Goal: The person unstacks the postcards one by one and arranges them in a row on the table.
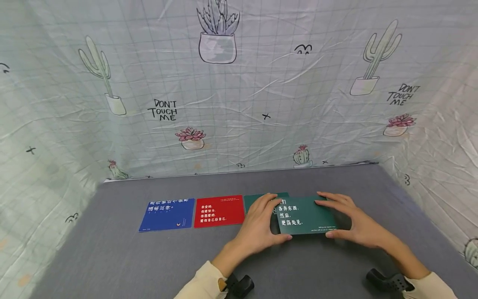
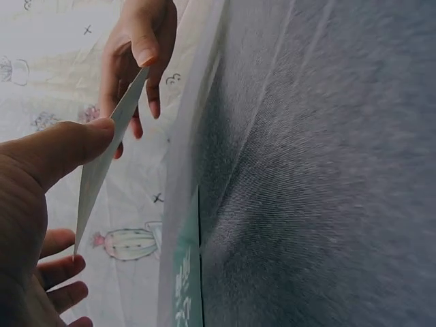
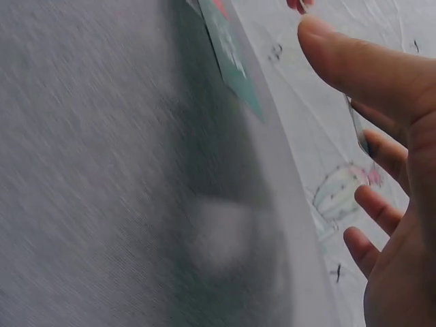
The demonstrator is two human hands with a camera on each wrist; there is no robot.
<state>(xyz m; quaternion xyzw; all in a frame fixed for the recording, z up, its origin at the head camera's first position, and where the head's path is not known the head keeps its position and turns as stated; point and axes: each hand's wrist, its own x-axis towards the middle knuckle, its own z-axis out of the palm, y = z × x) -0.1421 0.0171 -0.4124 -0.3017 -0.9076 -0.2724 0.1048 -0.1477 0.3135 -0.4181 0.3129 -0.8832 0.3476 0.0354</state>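
Observation:
A green card point(image 1: 308, 216) with white lettering is held raised above the grey table by both hands. My left hand point(image 1: 255, 228) grips its left edge, thumb at the near corner and fingers along the far side. At the right edge, my right hand point(image 1: 356, 224) holds it the same way. Seen edge-on in the left wrist view, the card point(image 2: 112, 160) shows its pale back between thumb and fingers. Another green card point(image 1: 251, 200) lies on the table, partly covered by the left hand and the raised card.
Left of the hands, a red card point(image 1: 220, 215) and a blue card point(image 1: 168, 218) lie in a row with the flat green one. A pale cloth point(image 1: 239, 91) printed with cacti hangs behind the grey table point(image 1: 149, 265) and along its sides.

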